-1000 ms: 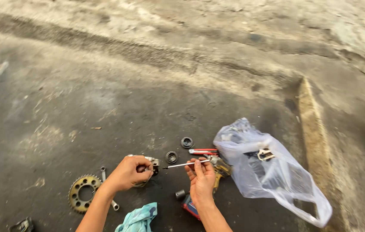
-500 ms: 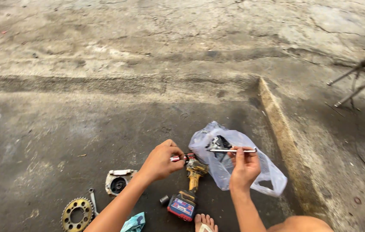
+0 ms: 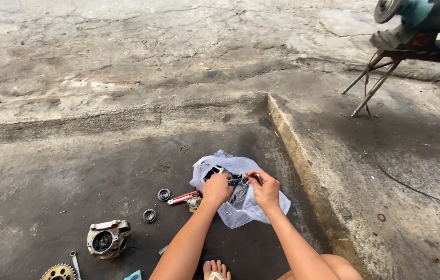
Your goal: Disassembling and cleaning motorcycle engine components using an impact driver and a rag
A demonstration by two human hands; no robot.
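On the dark, cracked concrete ground, the left hand [image 3: 216,189] and the right hand [image 3: 265,190] are both pinching one thin metal tool [image 3: 244,180] over one clear plastic bag [image 3: 240,205]. Two round black rings [image 3: 164,195] and one grey metal housing [image 3: 107,239] are lying nearby.

It was an open-air repair yard or roadside mechanic's spot, with work done on the ground. The floor [image 3: 75,155] was cracked, oil-darkened concrete with a raised kerb [image 3: 303,155] running across it. Greasy machine parts lay scattered: a metal housing [image 3: 107,238], a toothed sprocket [image 3: 58,272], two round bearings [image 3: 164,195], a spanner [image 3: 75,262]. A bench grinder [image 3: 417,18] on a metal stand [image 3: 370,85] stood at the upper right.
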